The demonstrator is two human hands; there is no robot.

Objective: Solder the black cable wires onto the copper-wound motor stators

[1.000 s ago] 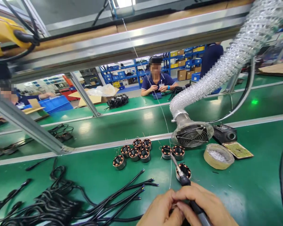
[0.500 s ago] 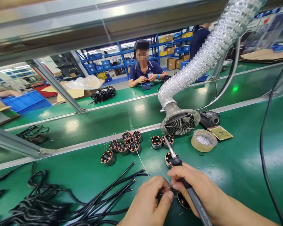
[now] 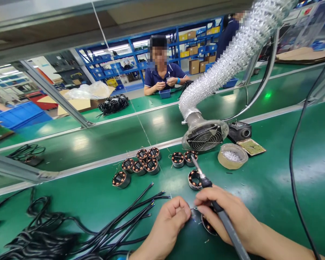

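My right hand (image 3: 227,213) is wrapped round a soldering iron (image 3: 230,231), whose metal tip points up and away from me. Its thumb and forefinger also come together near a small thin piece that I cannot make out. Beside it my left hand (image 3: 169,225) is closed in a pinch; a thin strand of solder wire (image 3: 143,126) runs down from overhead to it. Partly covered by my right hand, a motor stator (image 3: 208,224) with copper windings lies on the bench. Another stator (image 3: 195,180) sits just beyond the iron.
Several stators (image 3: 138,167) stand in a group farther back. Black cables (image 3: 119,220) with stripped ends lie at left. A fume extractor (image 3: 206,139), a round tub (image 3: 233,159) and a sponge tray (image 3: 251,147) stand at the back right. A co-worker (image 3: 164,77) sits opposite.
Both hands have drawn slightly apart, and the left has moved a little left and down. The solder strand hangs differently. The whole view has shifted slightly.
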